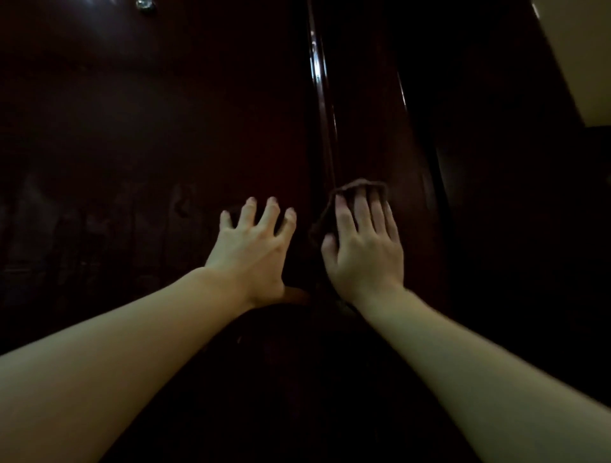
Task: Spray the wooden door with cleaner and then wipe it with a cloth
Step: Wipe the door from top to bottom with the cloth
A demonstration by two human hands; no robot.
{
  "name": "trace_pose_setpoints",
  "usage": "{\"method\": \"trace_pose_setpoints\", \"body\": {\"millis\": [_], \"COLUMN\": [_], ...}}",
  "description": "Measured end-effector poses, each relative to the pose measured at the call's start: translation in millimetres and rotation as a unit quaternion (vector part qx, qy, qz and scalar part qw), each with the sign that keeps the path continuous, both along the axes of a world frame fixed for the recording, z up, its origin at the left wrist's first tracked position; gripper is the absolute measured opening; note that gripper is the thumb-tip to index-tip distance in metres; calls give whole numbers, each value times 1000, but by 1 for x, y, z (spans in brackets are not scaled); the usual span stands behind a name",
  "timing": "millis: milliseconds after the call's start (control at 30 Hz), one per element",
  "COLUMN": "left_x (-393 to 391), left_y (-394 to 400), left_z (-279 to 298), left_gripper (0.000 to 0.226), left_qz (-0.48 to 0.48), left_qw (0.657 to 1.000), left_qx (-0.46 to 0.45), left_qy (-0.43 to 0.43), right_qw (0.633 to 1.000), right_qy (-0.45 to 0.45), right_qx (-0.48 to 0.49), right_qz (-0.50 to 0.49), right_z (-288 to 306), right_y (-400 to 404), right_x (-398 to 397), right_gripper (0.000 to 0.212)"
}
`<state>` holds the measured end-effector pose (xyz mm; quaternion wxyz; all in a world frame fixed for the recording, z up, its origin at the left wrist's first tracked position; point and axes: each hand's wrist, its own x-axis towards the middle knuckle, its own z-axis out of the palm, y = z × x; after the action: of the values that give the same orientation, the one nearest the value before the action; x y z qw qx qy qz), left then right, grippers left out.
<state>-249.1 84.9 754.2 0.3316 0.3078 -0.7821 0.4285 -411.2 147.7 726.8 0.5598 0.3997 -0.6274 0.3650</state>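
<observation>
A dark glossy wooden door [148,132] fills the left of the view, with its edge and frame moulding [363,115] running down the middle. My left hand [254,244] lies on the door face with fingers spread and straight. My right hand [363,244] presses a dark brown cloth [360,186] flat against the moulding just right of the door edge; the cloth shows above my fingertips and beside my thumb. No spray bottle is in view.
A small metal fitting [144,4] glints at the top left of the door. A pale wall [582,59] shows at the upper right. The scene is very dim, and the lower part is in deep shadow.
</observation>
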Motion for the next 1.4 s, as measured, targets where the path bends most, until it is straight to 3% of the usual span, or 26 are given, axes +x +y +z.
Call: {"method": "trace_pose_setpoints", "body": {"millis": [167,433,633,767,867,967,1033,1133,1267,1400], "left_x": [0,-1,-2,-4,-4,-4,-1,17,60,92], "left_y": [2,2,1,1,0,-1,-2,-9,-28,-42], "left_z": [-4,-5,-9,-12,-16,-22,-27,-33,-36,-33], "left_gripper": [127,128,128,128,124,120,118,115,126,136], "left_qz": [-4,-9,-13,-25,-29,-40,-68,-129,-74,-17], "left_qw": [1000,1000,999,998,996,992,989,983,988,984], "left_qx": [10,27,28,33,39,52,55,44,40,76], "left_qy": [5,9,27,50,72,107,118,127,130,158], "right_qw": [999,999,1000,997,993,997,997,983,961,982], "right_qy": [-15,-25,-21,41,74,50,55,142,219,142], "right_qx": [41,33,18,60,82,52,54,115,167,121], "right_qz": [7,-14,-10,-6,33,42,16,17,6,-30], "right_z": [-91,12,-62,-102,-78,-48,-52,-90,-99,-31], "right_y": [18,33,43,44,28,5,0,3,1,-9], "right_x": [-9,-42,-61,-57,-34,-5,2,1,-2,11], "right_gripper": [66,77,67,65,64,65,65,65,66,67]}}
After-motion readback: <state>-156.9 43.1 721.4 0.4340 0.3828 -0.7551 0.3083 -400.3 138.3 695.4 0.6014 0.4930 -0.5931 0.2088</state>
